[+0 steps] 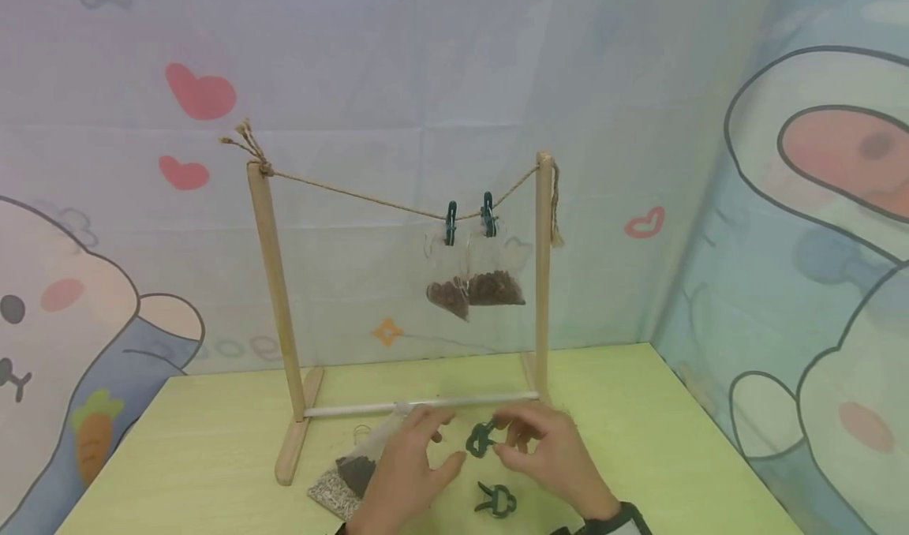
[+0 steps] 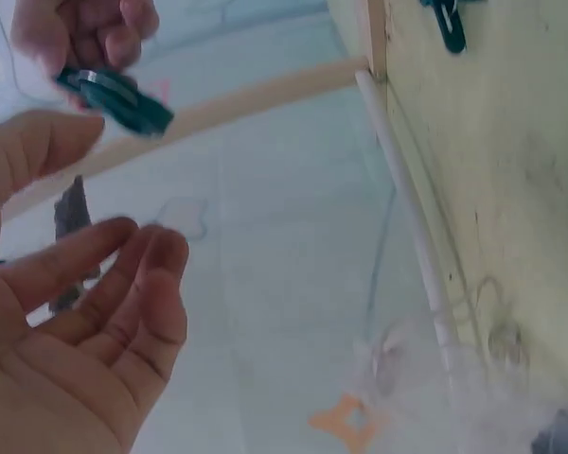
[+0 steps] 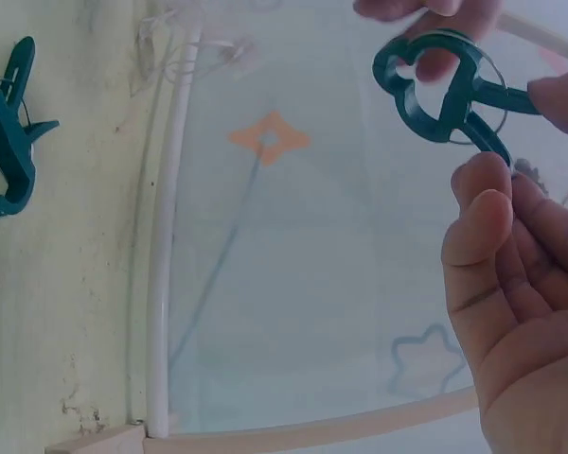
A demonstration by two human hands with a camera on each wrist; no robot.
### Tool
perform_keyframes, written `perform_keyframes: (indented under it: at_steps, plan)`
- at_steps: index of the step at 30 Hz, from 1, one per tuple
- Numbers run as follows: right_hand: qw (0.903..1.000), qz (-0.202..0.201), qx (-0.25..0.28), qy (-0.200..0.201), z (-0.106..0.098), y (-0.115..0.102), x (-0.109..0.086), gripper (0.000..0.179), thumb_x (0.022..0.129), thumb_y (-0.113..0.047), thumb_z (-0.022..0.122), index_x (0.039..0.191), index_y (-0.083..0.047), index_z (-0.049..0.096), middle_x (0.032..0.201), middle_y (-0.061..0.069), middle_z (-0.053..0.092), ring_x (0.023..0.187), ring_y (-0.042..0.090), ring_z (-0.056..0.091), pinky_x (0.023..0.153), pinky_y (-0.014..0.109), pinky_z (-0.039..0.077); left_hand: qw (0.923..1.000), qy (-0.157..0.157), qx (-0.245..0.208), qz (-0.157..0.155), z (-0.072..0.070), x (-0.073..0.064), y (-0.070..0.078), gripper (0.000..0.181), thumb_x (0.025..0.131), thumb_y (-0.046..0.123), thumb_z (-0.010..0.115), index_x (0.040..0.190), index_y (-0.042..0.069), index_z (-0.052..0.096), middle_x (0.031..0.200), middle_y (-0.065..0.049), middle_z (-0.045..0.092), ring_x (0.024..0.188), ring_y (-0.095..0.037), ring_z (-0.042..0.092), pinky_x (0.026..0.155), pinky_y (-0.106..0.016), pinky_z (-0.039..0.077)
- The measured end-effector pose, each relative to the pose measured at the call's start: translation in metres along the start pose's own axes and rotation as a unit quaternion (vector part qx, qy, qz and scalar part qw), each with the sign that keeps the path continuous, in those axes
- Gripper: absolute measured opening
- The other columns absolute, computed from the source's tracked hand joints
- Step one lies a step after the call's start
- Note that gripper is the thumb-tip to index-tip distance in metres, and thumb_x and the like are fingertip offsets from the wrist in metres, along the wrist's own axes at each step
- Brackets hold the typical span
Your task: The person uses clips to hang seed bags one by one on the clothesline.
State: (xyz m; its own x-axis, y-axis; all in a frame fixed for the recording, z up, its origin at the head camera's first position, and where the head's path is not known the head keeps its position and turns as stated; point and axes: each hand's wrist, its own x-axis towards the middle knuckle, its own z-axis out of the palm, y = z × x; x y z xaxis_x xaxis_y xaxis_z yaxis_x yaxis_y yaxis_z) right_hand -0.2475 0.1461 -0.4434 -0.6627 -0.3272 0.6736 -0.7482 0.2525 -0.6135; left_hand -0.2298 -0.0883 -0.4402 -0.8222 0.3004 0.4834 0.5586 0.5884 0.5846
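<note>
My right hand (image 1: 554, 452) pinches the two handles of a dark green plastic clip (image 1: 479, 442) between thumb and fingers, above the table. In the right wrist view the clip (image 3: 424, 90) shows a rounded, lobed jaw and a thin wire ring. My left hand (image 1: 408, 464) is beside it on the left, thumb and fingers apart, holding nothing. A second green clip (image 1: 503, 502) lies on the table below the hands. Partly hidden behind my left hand, clear bags with pale grains (image 1: 332, 491) and dark contents (image 1: 355, 472) lie on the table.
Behind the hands stands a wooden frame (image 1: 275, 290) with a white bottom rod (image 1: 355, 409). A twine line (image 1: 355, 195) sags between its posts. Two green clips (image 1: 450, 223) on it hold clear bags of brown pieces (image 1: 495, 289). A printed cloth (image 1: 341, 61) hangs behind.
</note>
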Motion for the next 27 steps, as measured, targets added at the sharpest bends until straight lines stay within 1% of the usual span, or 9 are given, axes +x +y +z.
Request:
perform_keyframes:
  at_steps: [2,5,9,12,14,17,20,23,27]
  plan:
    - [0.9998,-0.004,-0.005,0.02,-0.002,0.0,0.001,0.035,0.078,0.011,0.079,0.109,-0.005,0.074,0.093,0.005,0.072,0.072,0.004,0.064,0.06,0.028,0.058,0.9992,0.025,0.015,-0.029,-0.006,0.001,-0.004,0.042,0.091,0.012,0.078,0.13,0.004,0.066,0.119,-0.007,0.062,0.092,-0.021,0.064,0.069,-0.024,0.053]
    - [0.9991,-0.005,-0.02,0.039,-0.004,-0.002,0.004,0.033,0.077,0.012,0.079,0.106,-0.003,0.075,0.091,0.006,0.073,0.071,0.005,0.065,0.061,0.028,0.059,0.9947,0.067,0.045,-0.063,-0.014,0.003,-0.015,0.04,0.091,0.007,0.077,0.128,-0.002,0.066,0.117,-0.012,0.064,0.087,-0.02,0.063,0.063,-0.021,0.049]
    - [0.9977,0.015,-0.043,0.05,-0.004,-0.001,0.007,0.03,0.077,0.012,0.078,0.103,-0.004,0.076,0.09,0.005,0.074,0.072,0.004,0.064,0.061,0.028,0.059,0.988,0.095,0.069,-0.1,-0.019,0.002,-0.032,0.039,0.091,0.004,0.075,0.126,-0.008,0.066,0.119,-0.021,0.064,0.078,-0.017,0.06,0.058,-0.021,0.046]
    - [0.996,0.038,-0.06,0.055,-0.002,0.003,0.006,0.027,0.077,0.011,0.078,0.1,-0.004,0.077,0.087,0.003,0.074,0.072,0.002,0.063,0.062,0.027,0.058,0.9861,0.097,0.071,-0.115,-0.018,0.001,-0.042,0.04,0.089,0.002,0.074,0.126,-0.012,0.064,0.12,-0.028,0.063,0.069,-0.015,0.058,0.053,-0.023,0.047]
    - [0.9944,0.052,-0.072,0.058,-0.001,0.007,0.003,0.025,0.077,0.011,0.078,0.098,-0.003,0.077,0.085,0.001,0.073,0.072,0.001,0.063,0.062,0.026,0.058,0.9854,0.093,0.076,-0.121,-0.016,0.001,-0.049,0.041,0.088,0.001,0.074,0.125,-0.014,0.064,0.121,-0.031,0.062,0.07,-0.019,0.062,0.054,-0.027,0.052]
    - [0.9915,0.078,-0.086,0.059,0.002,0.013,0.0,0.023,0.078,0.009,0.079,0.095,-0.005,0.077,0.084,-0.002,0.073,0.072,0.0,0.062,0.063,0.025,0.057,0.9841,0.085,0.077,-0.135,-0.012,0.002,-0.059,0.042,0.088,0.002,0.074,0.126,-0.015,0.063,0.124,-0.034,0.062,0.084,-0.034,0.071,0.067,-0.041,0.061]
    - [0.9892,0.107,-0.083,0.055,0.003,0.018,-0.003,0.02,0.08,0.007,0.08,0.093,-0.008,0.078,0.084,-0.004,0.073,0.072,0.001,0.062,0.063,0.024,0.057,0.9827,0.071,0.081,-0.15,-0.009,0.002,-0.067,0.043,0.089,0.004,0.074,0.126,-0.015,0.063,0.124,-0.034,0.063,0.104,-0.047,0.069,0.082,-0.055,0.06]
    - [0.9887,0.127,-0.066,0.044,0.003,0.023,-0.006,0.016,0.083,0.005,0.079,0.092,-0.008,0.078,0.084,-0.002,0.073,0.069,0.002,0.063,0.06,0.024,0.057,0.9823,0.054,0.079,-0.161,-0.006,0.002,-0.073,0.042,0.09,0.004,0.073,0.126,-0.015,0.063,0.123,-0.034,0.064,0.11,-0.049,0.066,0.088,-0.058,0.058]
    - [0.9888,0.142,-0.04,0.024,0.004,0.028,-0.008,0.011,0.087,0.004,0.077,0.093,-0.004,0.078,0.083,0.002,0.074,0.065,0.003,0.065,0.058,0.024,0.058,0.982,0.044,0.075,-0.168,-0.004,0.002,-0.078,0.041,0.09,0.004,0.073,0.125,-0.015,0.064,0.118,-0.03,0.067,0.109,-0.047,0.067,0.088,-0.057,0.058]
